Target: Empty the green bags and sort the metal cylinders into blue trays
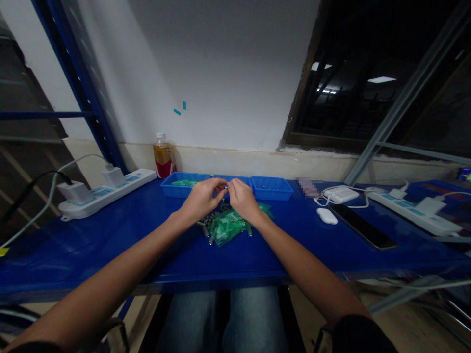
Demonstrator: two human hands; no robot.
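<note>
left hand (200, 200) and right hand (243, 200) meet mid-table, fingertips of both pinched on a tiny bit (226, 186) — too small to name, held two-handed likely for fine control. green bags (228, 228) and metal pins (211, 240) lie heaped just on the near side, seemingly for a short reach. far behind, left bin (172, 191) holds green stuff, right bin (272, 194) some specks — sorted apart, i'd guess. phone (362, 226) sits right, clear of the heap.
</note>
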